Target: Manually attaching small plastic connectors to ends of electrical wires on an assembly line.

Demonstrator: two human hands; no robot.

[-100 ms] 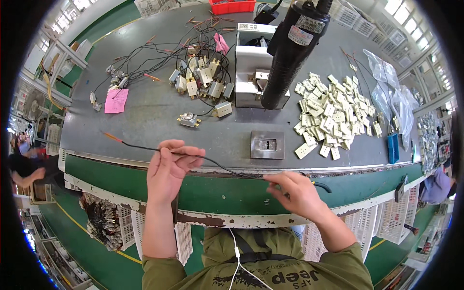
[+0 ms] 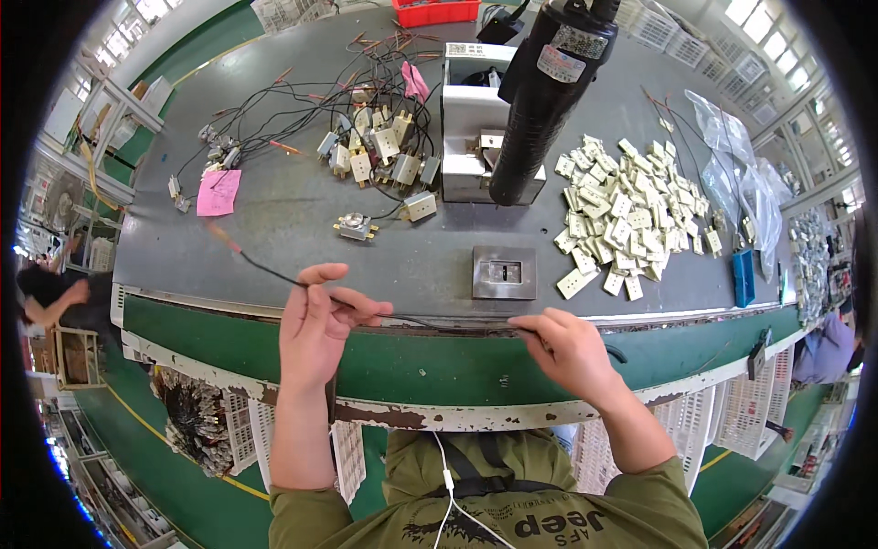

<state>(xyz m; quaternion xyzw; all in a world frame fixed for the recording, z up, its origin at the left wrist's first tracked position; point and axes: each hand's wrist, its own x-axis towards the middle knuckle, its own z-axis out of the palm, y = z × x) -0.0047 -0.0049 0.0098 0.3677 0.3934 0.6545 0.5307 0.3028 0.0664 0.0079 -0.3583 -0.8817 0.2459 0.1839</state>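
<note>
"Since so much lies on the grey table (image 2: 412, 265), what could go wrong?"

"Largest first: the tangle of wired blocks (image 2: 388, 144). Its leads cross, so tugging one might drag others. Next, the thick black tool (image 2: 540, 110) slants over the table; a raised hand could knock it. Then the heap of pale blocks (image 2: 626, 220): a careless sweep of the right arm might scatter some."

"And the dark wire (image 2: 268, 269)?"

"It spans both hands by the table's front edge. The left hand (image 2: 315, 325) has thumb and fingers closed round it; the right hand (image 2: 572, 352) pinches it between thumb and forefinger. How firmly, I can't tell. Opposed pulling could strain it, and its blurred, reddish left end might catch the pink paper (image 2: 219, 194) near it."

"Which containers do you see?"

"White slatted crates (image 2: 681, 421) below the table, biggest of all; I can't make out what's in that one. At the left, dark bundled pieces (image 2: 187, 407) sit in or beside another; I can't tell which. On the table's far edge, a red tray (image 2: 430, 21) holds greyish pieces too small to name. Smallest is the blue box (image 2: 744, 279), right of the heap; its inside is hidden."
</note>
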